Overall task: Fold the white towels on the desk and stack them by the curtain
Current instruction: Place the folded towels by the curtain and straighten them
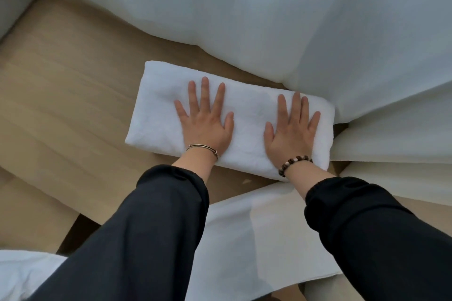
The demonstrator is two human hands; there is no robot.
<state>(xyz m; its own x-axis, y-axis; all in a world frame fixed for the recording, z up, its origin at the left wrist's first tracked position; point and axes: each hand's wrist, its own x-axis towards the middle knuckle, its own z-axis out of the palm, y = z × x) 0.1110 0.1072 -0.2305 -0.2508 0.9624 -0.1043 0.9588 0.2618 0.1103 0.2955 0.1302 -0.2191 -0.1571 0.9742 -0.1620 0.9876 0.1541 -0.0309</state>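
A folded white towel (pixel 247 115) lies as a long rectangle on the light wooden desk (pixel 61 95), its far right corner touching the pale curtain (pixel 269 19). My left hand (pixel 205 117) lies flat on the towel's left half, fingers spread and straight. My right hand (pixel 291 127) presses flat on its right half in the same way. Both arms wear dark sleeves, with a bracelet on each wrist.
The curtain spills onto the desk along the back and right. More white cloth (pixel 244 239) lies between my arms near the desk's front edge, and another white piece (pixel 22 273) shows at the bottom left corner. Bare wood stretches to the left.
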